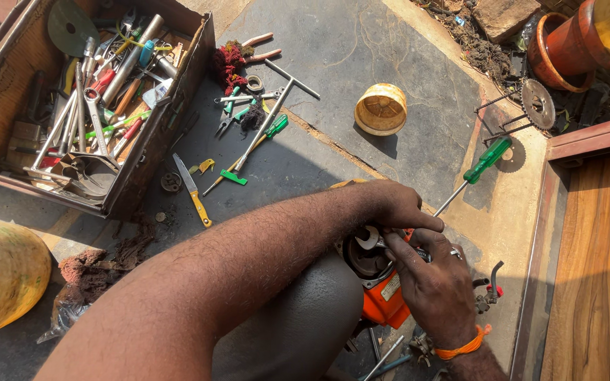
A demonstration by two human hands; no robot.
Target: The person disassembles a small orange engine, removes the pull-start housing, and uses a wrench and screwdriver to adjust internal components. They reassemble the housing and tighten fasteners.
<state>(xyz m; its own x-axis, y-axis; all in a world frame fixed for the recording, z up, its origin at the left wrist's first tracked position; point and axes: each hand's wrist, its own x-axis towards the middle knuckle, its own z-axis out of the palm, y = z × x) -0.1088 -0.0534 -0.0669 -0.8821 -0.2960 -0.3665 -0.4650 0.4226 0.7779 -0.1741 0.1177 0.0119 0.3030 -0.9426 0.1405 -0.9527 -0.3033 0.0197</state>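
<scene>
Both hands' grip closes on a spanner (370,238) over the orange engine (383,300); it looks likely to slip off the nut

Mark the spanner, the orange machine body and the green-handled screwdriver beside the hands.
spanner (367,238), head view, on its open jaw end.
orange machine body (383,300), head view, on its orange casing.
green-handled screwdriver (487,160), head view, on the green handle.

Orange engine housing (383,300), black inside. Orange wrist band (464,346). Green-handled screwdriver (487,161). Yellow-handled knife (193,190). Yellow ribbed cap (380,109). Brown toolbox (151,141). Grey stone floor (361,49). Terracotta pot (566,49).
</scene>
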